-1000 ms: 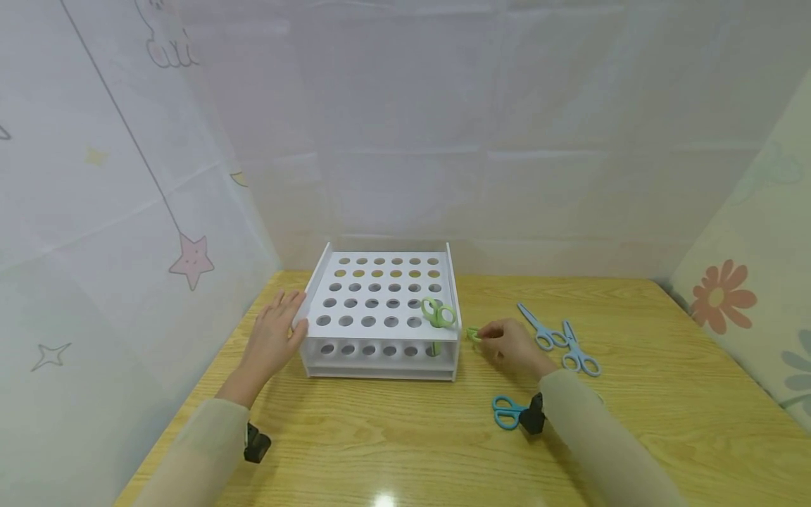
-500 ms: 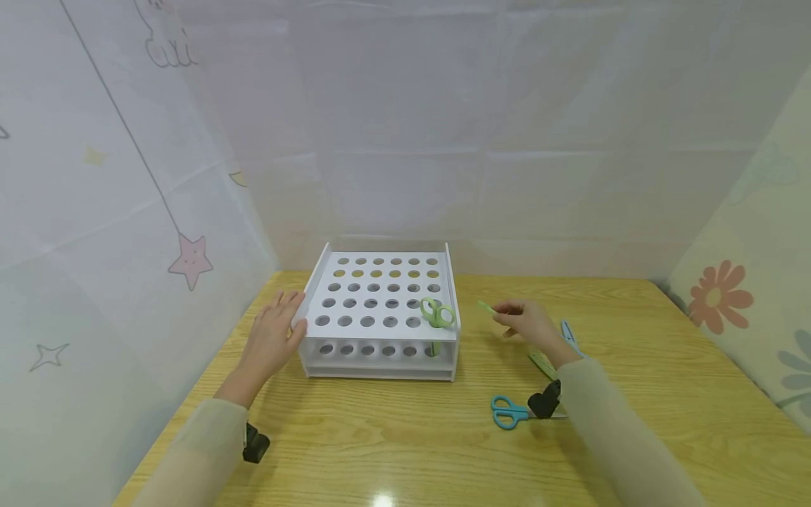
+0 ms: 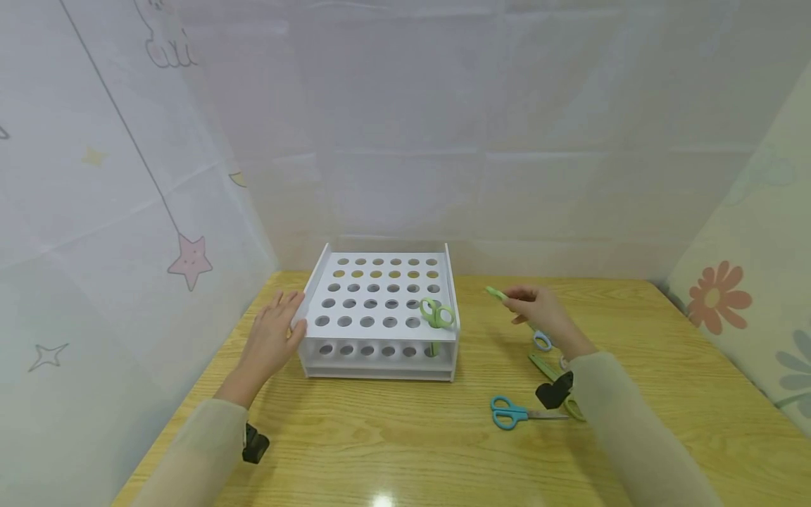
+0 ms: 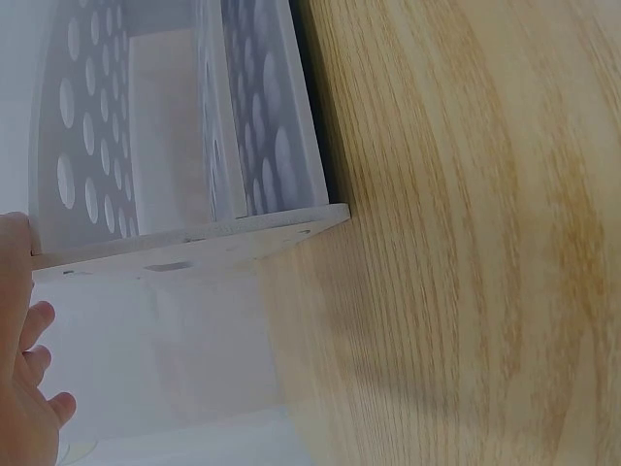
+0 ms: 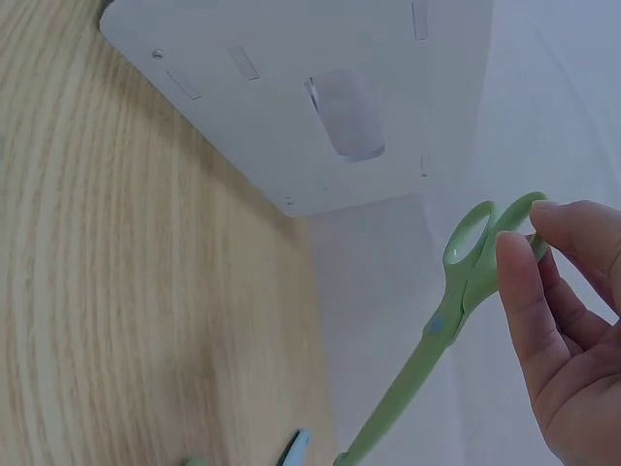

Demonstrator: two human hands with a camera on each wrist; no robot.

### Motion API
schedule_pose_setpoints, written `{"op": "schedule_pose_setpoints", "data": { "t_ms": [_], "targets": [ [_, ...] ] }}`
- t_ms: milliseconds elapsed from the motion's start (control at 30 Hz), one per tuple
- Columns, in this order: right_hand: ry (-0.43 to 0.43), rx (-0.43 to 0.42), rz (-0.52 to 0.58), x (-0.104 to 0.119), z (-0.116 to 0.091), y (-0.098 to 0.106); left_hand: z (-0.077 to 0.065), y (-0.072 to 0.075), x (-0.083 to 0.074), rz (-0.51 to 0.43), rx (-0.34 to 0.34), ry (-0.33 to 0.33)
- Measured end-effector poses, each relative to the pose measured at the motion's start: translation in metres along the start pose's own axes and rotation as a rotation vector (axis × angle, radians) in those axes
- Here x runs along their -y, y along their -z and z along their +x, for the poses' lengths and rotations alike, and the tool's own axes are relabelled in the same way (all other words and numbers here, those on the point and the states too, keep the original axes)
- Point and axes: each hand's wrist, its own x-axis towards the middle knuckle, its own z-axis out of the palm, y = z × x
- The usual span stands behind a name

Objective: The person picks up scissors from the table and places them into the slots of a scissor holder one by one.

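My right hand [image 3: 538, 310] pinches light green scissors [image 5: 466, 282] by one handle loop, held up to the right of a white rack [image 3: 357, 331]. In the right wrist view their covered blades slant down away from the fingers. The rack has rows of round holes on two levels. Another pair of light green scissors [image 3: 445, 317] stands in its front right hole, handles up, blades showing below the top board. My left hand [image 3: 271, 336] rests on the rack's left side panel, its thumb [image 4: 12, 262] right at the upper edge.
Scissors with teal handles [image 3: 521, 413] and bare blades lie in front of my right hand. Beside them are green scissors [image 3: 543, 366], partly behind the wrist camera. Light blue scissors [image 3: 541, 341] lie partly hidden by the right hand. Cloth walls [image 3: 405, 204] border the wooden table [image 3: 380, 436].
My right hand has lifted the light green scissors off the table beside the rack and carried them up, rightward and back. My left hand has stayed on the rack.
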Motion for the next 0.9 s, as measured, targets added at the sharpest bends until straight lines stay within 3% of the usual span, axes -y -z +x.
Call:
{"op": "schedule_pose_setpoints", "data": {
  "t_ms": [900],
  "targets": [
    [0.204, -0.082, 0.058, 0.058, -0.001, 0.011, 0.001, -0.001, 0.000, 0.007, 0.002, 0.001]
  ]
}}
